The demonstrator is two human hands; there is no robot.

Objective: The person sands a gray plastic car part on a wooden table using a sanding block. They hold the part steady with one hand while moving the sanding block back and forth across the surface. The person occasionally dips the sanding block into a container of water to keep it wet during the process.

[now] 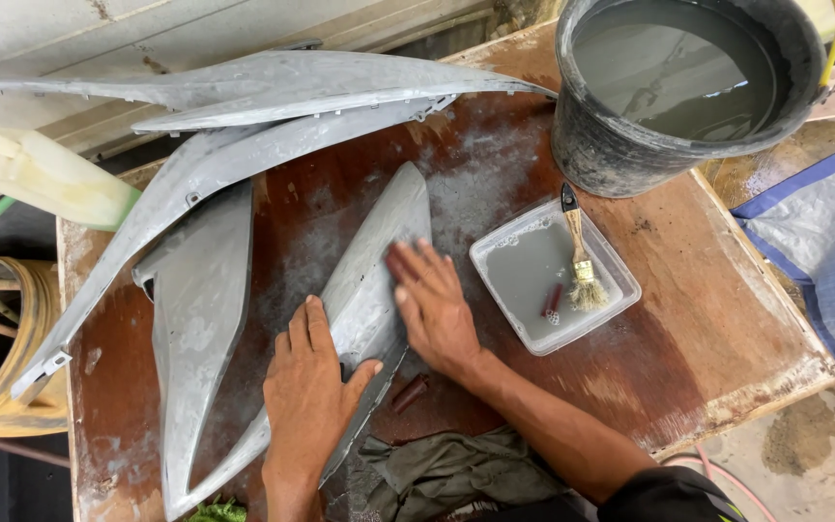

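A long grey pointed panel (379, 242) lies across a wet reddish wooden board (688, 329). My left hand (309, 387) presses flat on the panel's lower part, thumb out to the right. My right hand (432, 304) lies flat on the panel's middle, fingers together and pointing up-left; whether something is under the palm is hidden. Both hands touch the panel.
More grey panels (200, 319) lie left and behind (273, 82). A black bucket (591, 145) of grey water stands at the back right. A clear square tray (620, 275) holds a paintbrush (582, 256). A crumpled green rag (446, 474) lies at the board's near edge.
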